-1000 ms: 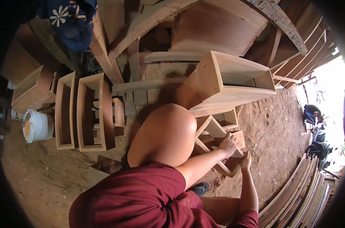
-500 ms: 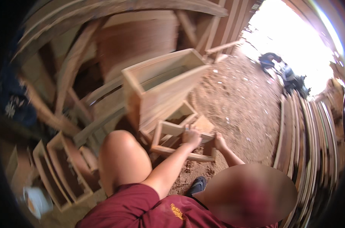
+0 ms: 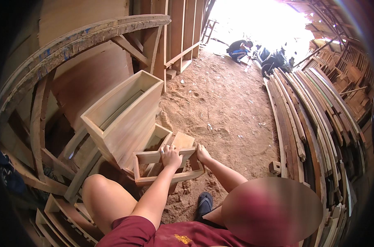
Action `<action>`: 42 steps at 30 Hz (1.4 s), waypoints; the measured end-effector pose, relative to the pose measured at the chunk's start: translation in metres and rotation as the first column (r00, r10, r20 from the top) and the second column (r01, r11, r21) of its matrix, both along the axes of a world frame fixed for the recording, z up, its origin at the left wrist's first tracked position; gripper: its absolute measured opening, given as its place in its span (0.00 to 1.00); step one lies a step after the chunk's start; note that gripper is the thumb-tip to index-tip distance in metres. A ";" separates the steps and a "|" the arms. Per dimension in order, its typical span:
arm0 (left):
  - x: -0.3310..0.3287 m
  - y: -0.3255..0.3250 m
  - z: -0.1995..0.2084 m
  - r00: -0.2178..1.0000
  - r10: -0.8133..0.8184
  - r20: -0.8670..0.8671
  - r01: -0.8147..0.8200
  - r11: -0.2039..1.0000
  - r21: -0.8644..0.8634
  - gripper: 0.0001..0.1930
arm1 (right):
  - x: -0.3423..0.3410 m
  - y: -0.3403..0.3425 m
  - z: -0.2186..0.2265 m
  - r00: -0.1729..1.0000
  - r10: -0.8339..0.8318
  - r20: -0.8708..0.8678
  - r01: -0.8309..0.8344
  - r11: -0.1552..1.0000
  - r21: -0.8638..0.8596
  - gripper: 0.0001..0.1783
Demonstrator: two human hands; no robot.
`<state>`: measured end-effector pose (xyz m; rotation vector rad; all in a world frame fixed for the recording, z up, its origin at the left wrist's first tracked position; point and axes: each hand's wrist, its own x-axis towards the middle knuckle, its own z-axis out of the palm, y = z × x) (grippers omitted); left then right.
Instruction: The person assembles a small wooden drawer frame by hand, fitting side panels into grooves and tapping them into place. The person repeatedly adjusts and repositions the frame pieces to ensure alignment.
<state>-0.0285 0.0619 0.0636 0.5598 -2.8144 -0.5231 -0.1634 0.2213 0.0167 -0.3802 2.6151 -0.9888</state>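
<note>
A small rectangular wooden frame, open through the middle, is held low in front of me. My left hand is closed over its far rail, fingers curled across the top edge. At the far right corner, my right hand grips the frame's side. Just beyond the left hand shows a pale piece of wood; whether it touches the frame I cannot tell. Another open wooden box lies behind it. To the left rises a tall, open-topped wooden box, close to the frame's left end.
Long boards are stacked along the right. A worn wooden workbench stands at the left, with more drawer-like boxes near my knee. Far off, a person crouches beside a motorcycle on the sawdust-covered floor.
My view has swung, so the frame and boxes sit farther left in the picture and more of the far floor shows. Both hands keep their hold on the frame.
</note>
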 end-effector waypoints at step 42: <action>0.006 -0.022 -0.024 0.996 0.025 -0.087 -0.017 0.996 0.086 0.14 | 0.015 -0.007 -0.003 0.999 0.035 -0.040 -0.026 0.978 0.207 0.36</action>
